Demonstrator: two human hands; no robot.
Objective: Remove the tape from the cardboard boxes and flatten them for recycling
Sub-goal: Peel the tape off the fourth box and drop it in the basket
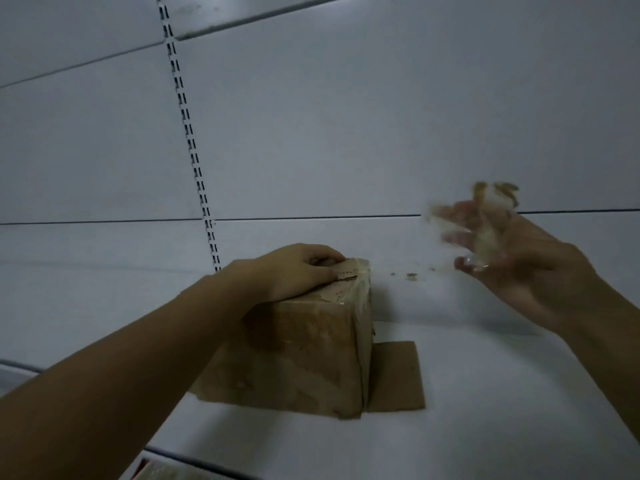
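Box: left grip curled over far top edge | right grip pinching tape wad

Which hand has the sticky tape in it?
The right hand, lifted in the air, holds the crumpled tape in its fingers. The left hand only holds the top of the cardboard box.

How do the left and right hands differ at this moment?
The left hand rests on top of the cardboard box, fingers curled at its far edge; the right hand is raised beside it, off the box. The left looks sharp; the right is motion-blurred and holds peeled tape. Both are bare.
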